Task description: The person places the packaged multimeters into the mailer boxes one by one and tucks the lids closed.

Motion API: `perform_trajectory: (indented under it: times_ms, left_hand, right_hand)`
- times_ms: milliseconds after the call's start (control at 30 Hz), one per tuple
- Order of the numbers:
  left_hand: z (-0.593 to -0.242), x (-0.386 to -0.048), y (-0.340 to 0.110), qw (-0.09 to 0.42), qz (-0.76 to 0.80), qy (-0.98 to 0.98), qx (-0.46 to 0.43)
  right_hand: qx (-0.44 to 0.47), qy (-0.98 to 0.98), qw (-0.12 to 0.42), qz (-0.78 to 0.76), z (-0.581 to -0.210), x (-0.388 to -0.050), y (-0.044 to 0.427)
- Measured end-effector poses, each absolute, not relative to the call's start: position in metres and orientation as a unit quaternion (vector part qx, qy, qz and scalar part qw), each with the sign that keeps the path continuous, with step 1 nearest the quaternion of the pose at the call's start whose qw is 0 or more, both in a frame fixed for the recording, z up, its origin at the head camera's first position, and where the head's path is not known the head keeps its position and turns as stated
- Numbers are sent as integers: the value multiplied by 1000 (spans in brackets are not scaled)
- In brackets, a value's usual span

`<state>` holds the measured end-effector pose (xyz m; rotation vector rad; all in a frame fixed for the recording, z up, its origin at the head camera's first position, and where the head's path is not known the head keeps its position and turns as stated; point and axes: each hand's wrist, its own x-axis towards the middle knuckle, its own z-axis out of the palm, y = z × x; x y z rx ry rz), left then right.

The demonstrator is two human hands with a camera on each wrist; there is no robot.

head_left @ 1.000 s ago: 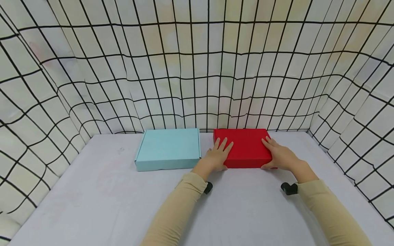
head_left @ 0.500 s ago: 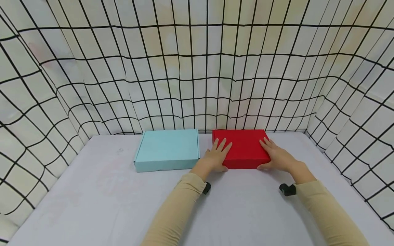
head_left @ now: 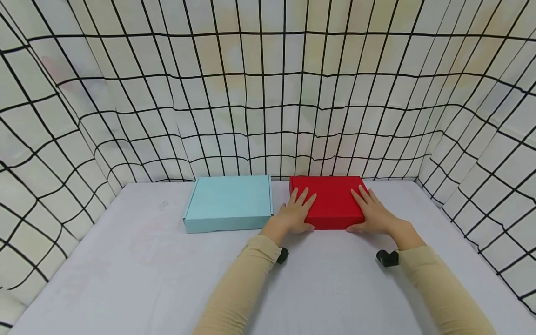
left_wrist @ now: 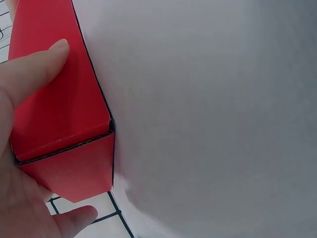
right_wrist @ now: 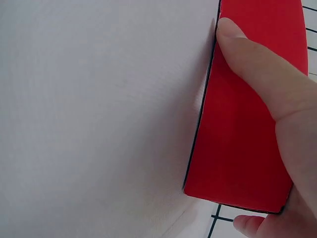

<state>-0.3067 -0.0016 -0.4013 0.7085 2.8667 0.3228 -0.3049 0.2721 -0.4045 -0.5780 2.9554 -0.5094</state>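
Note:
A closed red cardboard box (head_left: pixel 332 197) lies flat at the back of the white table, right of centre in the head view. My left hand (head_left: pixel 293 217) holds its left end, fingers spread over the top; the left wrist view shows the thumb (left_wrist: pixel 37 69) against the front face. At the right end my right hand (head_left: pixel 374 215) grips the box, fingers over the top and thumb (right_wrist: pixel 247 54) along the front face. Left of it lies a light blue cardboard box (head_left: pixel 229 200), closed and flat, close to my left hand.
The white-covered table (head_left: pixel 138 260) stretches in front of both boxes. A black wire grid (head_left: pixel 268 107) over white sheeting stands behind the table and along both sides. Small black wrist devices (head_left: pixel 387 257) sit under the beige sleeves (head_left: pixel 439 288).
My right hand has shifted slightly left along the red box, covering more of its front right corner. My left hand stays almost where it was. Both boxes keep nearly the same positions.

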Motion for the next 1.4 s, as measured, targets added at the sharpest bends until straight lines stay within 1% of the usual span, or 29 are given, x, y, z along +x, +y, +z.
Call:
perform_trajectory:
  times_ms: [367, 600, 900, 1100, 1200, 1267, 1400]
  left_hand:
    - [-387, -309, 0, 66, 101, 965, 234]
    - [-381, -306, 0, 65, 98, 965, 233]
    - [-394, -302, 3, 76, 83, 966, 233]
    - [-401, -300, 1, 85, 99, 963, 238]
    - [-398, -300, -3, 77, 105, 962, 239]
    - [-394, -299, -9, 63, 105, 962, 243]
    - [-382, -295, -23, 13, 108, 964, 243]
  right_hand:
    - [-192, 964, 28, -183, -399, -312, 273]
    - [-188, 965, 31, -181, -396, -311, 272]
    - [-193, 963, 34, -187, -406, -302, 274]
    - [-191, 960, 64, -196, -404, -298, 277]
    - [-187, 958, 78, -205, -399, -299, 279]
    - [-181, 956, 82, -214, -395, -300, 280]
    - [-167, 956, 67, -233, -389, -301, 283]
